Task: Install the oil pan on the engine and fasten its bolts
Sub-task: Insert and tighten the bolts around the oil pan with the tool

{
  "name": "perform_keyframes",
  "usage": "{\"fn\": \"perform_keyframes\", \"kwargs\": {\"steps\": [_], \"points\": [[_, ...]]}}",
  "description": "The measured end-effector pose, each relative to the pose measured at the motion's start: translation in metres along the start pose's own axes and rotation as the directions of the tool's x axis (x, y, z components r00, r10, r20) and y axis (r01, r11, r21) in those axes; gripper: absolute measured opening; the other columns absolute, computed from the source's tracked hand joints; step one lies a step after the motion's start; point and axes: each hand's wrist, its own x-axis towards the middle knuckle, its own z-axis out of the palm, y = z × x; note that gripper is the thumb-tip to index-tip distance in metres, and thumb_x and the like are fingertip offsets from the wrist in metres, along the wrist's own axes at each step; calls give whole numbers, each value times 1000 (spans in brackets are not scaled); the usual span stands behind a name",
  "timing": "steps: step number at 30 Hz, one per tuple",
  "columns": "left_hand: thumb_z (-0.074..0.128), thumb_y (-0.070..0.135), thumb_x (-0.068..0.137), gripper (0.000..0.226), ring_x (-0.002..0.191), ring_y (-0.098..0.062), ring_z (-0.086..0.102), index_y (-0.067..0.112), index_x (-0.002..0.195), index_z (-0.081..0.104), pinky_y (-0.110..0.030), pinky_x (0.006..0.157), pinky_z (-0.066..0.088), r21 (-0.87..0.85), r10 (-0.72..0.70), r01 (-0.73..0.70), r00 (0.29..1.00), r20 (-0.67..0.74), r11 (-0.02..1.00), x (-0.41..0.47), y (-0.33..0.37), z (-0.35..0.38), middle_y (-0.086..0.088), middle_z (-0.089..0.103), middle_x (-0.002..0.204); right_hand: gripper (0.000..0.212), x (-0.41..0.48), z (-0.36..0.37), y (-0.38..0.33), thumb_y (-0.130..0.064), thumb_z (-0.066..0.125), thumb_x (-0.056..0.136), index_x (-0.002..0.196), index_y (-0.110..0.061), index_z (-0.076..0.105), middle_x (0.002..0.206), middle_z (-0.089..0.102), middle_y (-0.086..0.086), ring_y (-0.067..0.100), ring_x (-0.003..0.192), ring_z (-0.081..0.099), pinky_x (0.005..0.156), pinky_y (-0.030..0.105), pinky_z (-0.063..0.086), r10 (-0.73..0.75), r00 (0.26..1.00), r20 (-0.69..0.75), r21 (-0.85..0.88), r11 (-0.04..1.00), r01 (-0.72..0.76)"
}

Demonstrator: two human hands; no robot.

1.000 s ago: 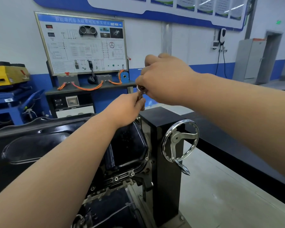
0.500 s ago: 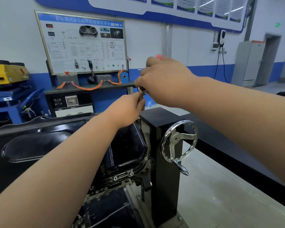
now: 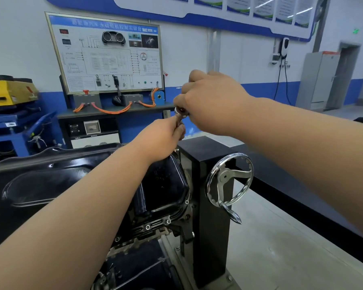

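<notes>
Above oil pan (image 3: 161, 185), ratchet (image 3: 179, 114) between fingers (image 3: 177, 130)

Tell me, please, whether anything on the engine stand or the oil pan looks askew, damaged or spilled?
Nothing stands out. The black oil pan sits squarely on the engine, bolts show along its flange, and no oil is visible. Both hands, left hand and right hand, hold a small metal tool above it.

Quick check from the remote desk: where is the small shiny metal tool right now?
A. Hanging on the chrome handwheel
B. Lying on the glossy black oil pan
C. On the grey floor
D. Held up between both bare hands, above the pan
D: the small shiny metal tool is gripped between the left hand and the right hand, raised clear above the glossy black oil pan.
</notes>
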Motion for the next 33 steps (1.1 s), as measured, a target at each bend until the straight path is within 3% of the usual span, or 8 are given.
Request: {"fn": "perform_keyframes", "kwargs": {"steps": [3,6,9,14,20,23,28,33], "points": [[33,30,99,31,74,-2,54,15,100,60,-17,60,38,10,-18,18,999,45,1000,5,0,-1,8,60,83,31,1,2,-10,-33,47,93,69,-13,46,65,39,-1,20,60,41,52,27,29,190,982,4,26,981,-190],[33,11,95,40,114,-28,55,-3,125,55,-30,94,41,0,-146,147,982,118,989,13,6,-3,-22,57,125,49,4,3,-23,-56,42,91,60,-20,32,63,33,-2,14,52,29,47,25,21,366,923,121,241,891,-385],[38,11,95,25,72,-2,55,21,84,59,-14,61,39,12,-56,56,998,-7,998,7,0,-3,5,62,83,41,5,1,-21,-36,50,92,61,-16,34,63,33,0,20,58,40,47,25,22,240,971,6,57,969,-240],[39,29,100,23,65,0,49,23,89,58,-9,52,30,17,16,-16,1000,25,1000,3,-1,0,18,52,72,20,3,-2,-4,-12,46,91,103,-18,61,96,54,1,26,108,44,74,31,33,-70,997,-8,-71,995,69],[43,22,95,20,85,-22,59,35,96,58,-8,66,41,50,9,-12,998,58,999,2,2,-3,5,64,90,45,4,2,-13,-49,48,89,60,-17,37,61,39,1,15,51,34,48,25,22,350,919,179,246,889,-387],[41,26,98,22,87,-21,60,26,101,63,-25,68,46,51,24,-27,999,48,998,2,0,-3,4,64,90,44,3,0,-11,-42,49,91,59,-15,36,60,39,1,17,54,39,47,25,22,264,956,126,196,938,-285],[40,32,100,24,81,-15,55,25,91,60,-19,60,35,-8,43,-43,999,25,999,2,-2,-2,6,62,89,13,2,-2,-3,-11,49,89,93,-18,58,99,60,2,25,100,46,72,33,27,-102,994,-40,-127,987,96],[45,17,94,30,73,1,58,36,72,51,-11,54,36,-1,30,-30,998,60,1000,-1,4,-8,15,56,68,43,5,5,-16,-42,44,95,61,-17,36,63,37,1,15,53,31,48,26,20,303,945,123,148,936,-319]]}}
